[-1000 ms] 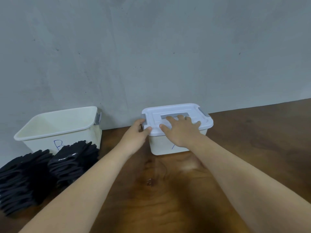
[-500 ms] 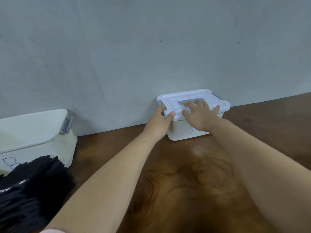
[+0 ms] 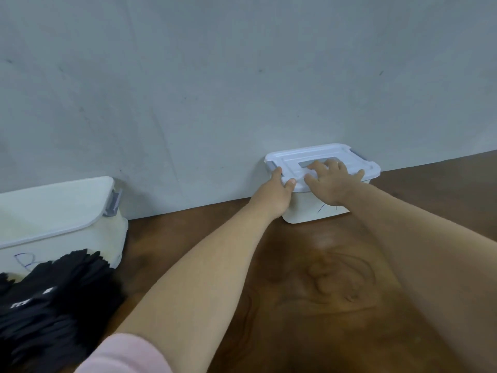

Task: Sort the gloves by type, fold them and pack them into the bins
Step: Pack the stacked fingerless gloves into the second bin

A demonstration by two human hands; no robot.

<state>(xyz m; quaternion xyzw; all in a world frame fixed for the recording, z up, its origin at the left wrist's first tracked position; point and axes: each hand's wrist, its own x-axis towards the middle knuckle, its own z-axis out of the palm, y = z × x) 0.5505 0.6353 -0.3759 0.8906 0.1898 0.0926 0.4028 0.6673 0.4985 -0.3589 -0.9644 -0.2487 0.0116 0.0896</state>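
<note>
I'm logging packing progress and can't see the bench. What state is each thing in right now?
Lidded bin: closed, against the wall.
Lid: on, both hands on it.
Left hand: gripping the lid's left edge.
Right hand: spread flat on top.
Open bin: lidless, contents unseen.
Black gloves: piled, unpacked.

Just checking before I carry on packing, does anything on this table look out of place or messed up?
Nothing stands out. The lidded bin sits square against the wall with its lid level, the left hand gripping the lid's edge, the right hand flat on top. The open bin is upright, black gloves heaped before it.
</note>
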